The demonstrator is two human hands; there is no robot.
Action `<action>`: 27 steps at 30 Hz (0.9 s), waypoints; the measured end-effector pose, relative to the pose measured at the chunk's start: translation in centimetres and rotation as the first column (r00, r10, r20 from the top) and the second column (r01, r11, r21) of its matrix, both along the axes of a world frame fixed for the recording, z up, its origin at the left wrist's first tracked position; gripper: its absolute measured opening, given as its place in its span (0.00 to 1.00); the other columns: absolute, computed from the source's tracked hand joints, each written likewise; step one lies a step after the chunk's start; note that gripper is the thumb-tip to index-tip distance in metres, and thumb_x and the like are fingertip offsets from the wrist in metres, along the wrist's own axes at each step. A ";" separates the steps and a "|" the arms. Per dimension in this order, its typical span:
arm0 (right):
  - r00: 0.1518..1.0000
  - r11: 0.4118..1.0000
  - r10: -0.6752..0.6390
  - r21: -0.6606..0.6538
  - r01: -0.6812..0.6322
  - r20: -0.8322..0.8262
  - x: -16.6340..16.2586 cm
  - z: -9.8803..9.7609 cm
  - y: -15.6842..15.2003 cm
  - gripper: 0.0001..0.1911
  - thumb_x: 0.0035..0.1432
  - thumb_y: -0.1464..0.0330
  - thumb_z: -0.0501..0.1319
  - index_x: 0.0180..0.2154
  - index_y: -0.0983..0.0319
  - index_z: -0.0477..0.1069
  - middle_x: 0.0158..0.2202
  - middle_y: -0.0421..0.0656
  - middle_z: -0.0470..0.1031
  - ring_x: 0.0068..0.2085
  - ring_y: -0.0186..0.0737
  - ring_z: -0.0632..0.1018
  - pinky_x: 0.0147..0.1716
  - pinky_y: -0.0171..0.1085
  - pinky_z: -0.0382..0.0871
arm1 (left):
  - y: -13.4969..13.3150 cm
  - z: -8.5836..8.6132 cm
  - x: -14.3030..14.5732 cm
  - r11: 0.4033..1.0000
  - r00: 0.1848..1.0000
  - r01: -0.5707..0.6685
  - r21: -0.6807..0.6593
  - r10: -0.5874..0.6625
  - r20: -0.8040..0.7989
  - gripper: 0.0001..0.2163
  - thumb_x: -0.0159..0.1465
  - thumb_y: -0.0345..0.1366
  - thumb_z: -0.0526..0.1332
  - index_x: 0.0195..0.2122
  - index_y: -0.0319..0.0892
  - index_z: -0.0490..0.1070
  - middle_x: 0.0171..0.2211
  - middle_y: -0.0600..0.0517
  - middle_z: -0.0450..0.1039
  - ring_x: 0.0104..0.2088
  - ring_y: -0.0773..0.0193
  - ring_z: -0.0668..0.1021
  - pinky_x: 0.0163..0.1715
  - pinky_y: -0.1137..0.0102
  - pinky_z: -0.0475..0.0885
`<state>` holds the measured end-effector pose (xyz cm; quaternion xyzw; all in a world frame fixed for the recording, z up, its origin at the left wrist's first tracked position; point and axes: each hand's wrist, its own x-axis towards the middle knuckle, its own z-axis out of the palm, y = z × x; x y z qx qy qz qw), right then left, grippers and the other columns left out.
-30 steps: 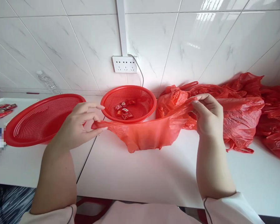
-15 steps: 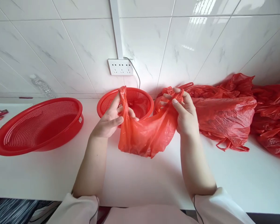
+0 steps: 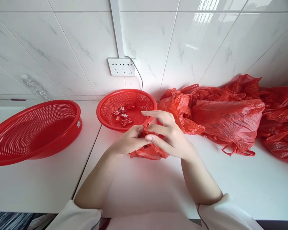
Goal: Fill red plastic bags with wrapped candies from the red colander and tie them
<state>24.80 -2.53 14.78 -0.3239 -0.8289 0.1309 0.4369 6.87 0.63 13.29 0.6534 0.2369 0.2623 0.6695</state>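
A red plastic bag rests on the white table in front of me, its top gathered between my hands. My left hand grips the bag's top from the left, fingers closed on the plastic. From the right, my right hand pinches the same gathered top, with its index finger stretched forward. Dark wrapped contents show faintly in the bag; my hands hide most of it. Just behind stands a small red basket, with several small red wrapped packets lying in it.
At the left a large red basket stands on the table. Filled red plastic bags are heaped at the right against the tiled wall. A clear plastic bottle lies at the back left, and a power socket strip hangs above the small basket.
My hands have come together and drawn the two spread handles of the bag into one bunch. The bag sits lower and narrower, and the packets in the small basket now show.
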 end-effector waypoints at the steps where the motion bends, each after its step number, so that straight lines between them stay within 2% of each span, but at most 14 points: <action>1: 1.000 0.998 0.013 -0.055 -0.014 -0.018 0.2 0.0 0.1 0.08 0.63 0.65 0.58 0.41 0.58 0.75 0.58 0.45 0.68 0.57 0.48 0.70 0.58 0.51 0.62 | -0.1 0.0 0.0 0.999 1.000 -0.024 -0.031 0.024 -0.014 0.10 0.64 0.38 0.60 0.27 0.40 0.66 0.16 0.60 0.57 0.17 0.74 0.61 0.18 0.76 0.58; 3: 0.991 0.974 0.060 -0.210 -0.084 -0.116 0.7 -0.1 0.4 0.12 0.66 0.65 0.54 0.46 0.58 0.74 0.53 0.45 0.73 0.54 0.44 0.73 0.55 0.47 0.67 | -0.2 -0.1 0.0 0.992 0.997 -0.080 -0.095 0.081 0.007 0.14 0.67 0.42 0.55 0.27 0.40 0.65 0.12 0.61 0.54 0.13 0.75 0.58 0.16 0.75 0.54; 6: 0.952 0.911 0.089 -0.361 -0.196 -0.293 1.5 -0.6 1.1 0.14 0.67 0.67 0.54 0.50 0.58 0.73 0.47 0.45 0.77 0.50 0.41 0.76 0.51 0.43 0.71 | -0.2 -0.1 0.2 0.973 0.982 -0.151 -0.174 0.167 0.083 0.17 0.69 0.44 0.51 0.26 0.40 0.63 0.11 0.58 0.61 0.12 0.73 0.61 0.15 0.75 0.56; 8: 0.924 0.890 0.103 -0.381 -0.251 -0.368 1.9 -1.1 1.5 0.12 0.64 0.67 0.58 0.48 0.59 0.73 0.46 0.45 0.76 0.48 0.42 0.77 0.49 0.42 0.72 | -0.1 -0.2 0.3 0.964 0.975 -0.166 -0.205 0.192 0.110 0.18 0.69 0.43 0.49 0.24 0.40 0.61 0.12 0.56 0.64 0.12 0.73 0.64 0.16 0.75 0.58; 10: 0.912 0.872 0.106 -0.404 -0.277 -0.397 2.0 -1.6 1.7 0.14 0.60 0.69 0.62 0.48 0.59 0.72 0.46 0.45 0.75 0.43 0.40 0.77 0.45 0.41 0.73 | -0.1 -0.3 0.5 0.960 0.967 -0.191 -0.205 0.220 0.128 0.16 0.69 0.42 0.50 0.26 0.40 0.63 0.12 0.55 0.66 0.13 0.72 0.66 0.18 0.75 0.61; 13: 0.918 0.840 0.074 -0.472 -0.269 -0.390 1.7 -2.1 1.8 0.26 0.55 0.69 0.66 0.55 0.56 0.65 0.43 0.43 0.74 0.34 0.34 0.75 0.33 0.36 0.73 | -0.2 -0.5 0.6 0.959 0.952 -0.226 -0.172 0.254 0.168 0.07 0.68 0.40 0.53 0.39 0.43 0.67 0.14 0.59 0.66 0.12 0.72 0.66 0.17 0.76 0.62; 15: 0.912 0.806 0.075 -0.515 -0.293 -0.402 1.3 -2.2 1.7 0.32 0.53 0.68 0.68 0.58 0.55 0.60 0.42 0.42 0.74 0.30 0.32 0.73 0.26 0.33 0.70 | -0.3 -0.6 0.7 0.961 0.946 -0.234 -0.145 0.260 0.193 0.09 0.68 0.40 0.54 0.46 0.45 0.66 0.14 0.61 0.65 0.12 0.71 0.66 0.15 0.77 0.63; 16: 0.905 0.787 0.082 -0.530 -0.315 -0.417 1.1 -2.2 1.7 0.32 0.54 0.66 0.67 0.58 0.55 0.60 0.41 0.42 0.73 0.29 0.31 0.72 0.23 0.32 0.68 | -0.3 -0.7 0.7 0.964 0.946 -0.232 -0.132 0.255 0.199 0.10 0.68 0.41 0.53 0.47 0.45 0.66 0.13 0.61 0.65 0.11 0.71 0.66 0.15 0.77 0.63; 18: 0.889 0.763 0.085 -0.544 -0.349 -0.451 0.7 -2.2 1.8 0.24 0.57 0.63 0.65 0.54 0.57 0.64 0.39 0.41 0.73 0.27 0.30 0.71 0.22 0.31 0.66 | -0.3 -0.7 0.8 0.966 0.947 -0.233 -0.116 0.252 0.200 0.11 0.68 0.42 0.53 0.45 0.43 0.68 0.13 0.60 0.64 0.11 0.72 0.65 0.14 0.77 0.62; 20: 0.871 0.790 0.034 -0.521 -0.323 -0.490 0.4 -2.3 2.0 0.14 0.59 0.62 0.63 0.46 0.60 0.70 0.36 0.41 0.73 0.28 0.31 0.71 0.24 0.32 0.68 | -0.3 -0.8 0.8 0.964 0.948 -0.239 -0.117 0.258 0.189 0.11 0.68 0.42 0.54 0.42 0.42 0.69 0.12 0.60 0.63 0.10 0.72 0.64 0.14 0.77 0.61; 22: 0.841 0.858 -0.075 -0.464 -0.218 -0.535 0.5 -2.5 2.3 0.09 0.59 0.62 0.63 0.39 0.61 0.73 0.33 0.41 0.74 0.30 0.32 0.72 0.27 0.33 0.69 | -0.1 -0.8 0.7 0.958 0.945 -0.250 -0.143 0.273 0.177 0.11 0.68 0.43 0.53 0.41 0.41 0.69 0.11 0.60 0.63 0.10 0.72 0.64 0.13 0.77 0.61; 25: 0.717 0.939 -0.218 -0.343 -0.031 -0.662 1.7 -2.6 2.9 0.07 0.59 0.63 0.64 0.34 0.60 0.73 0.27 0.39 0.71 0.26 0.31 0.70 0.25 0.33 0.66 | 0.6 -0.8 0.0 0.936 0.928 -0.287 -0.204 0.325 0.184 0.13 0.69 0.45 0.51 0.40 0.42 0.67 0.15 0.56 0.69 0.09 0.72 0.64 0.12 0.77 0.58; 27: 0.623 0.961 -0.232 -0.275 0.028 -0.747 2.7 -2.4 3.1 0.06 0.59 0.64 0.64 0.33 0.59 0.72 0.26 0.38 0.68 0.25 0.30 0.68 0.25 0.32 0.64 | 1.1 -0.6 -0.7 0.932 0.925 -0.279 -0.230 0.325 0.196 0.12 0.69 0.45 0.51 0.40 0.42 0.66 0.19 0.53 0.73 0.09 0.76 0.61 0.12 0.78 0.54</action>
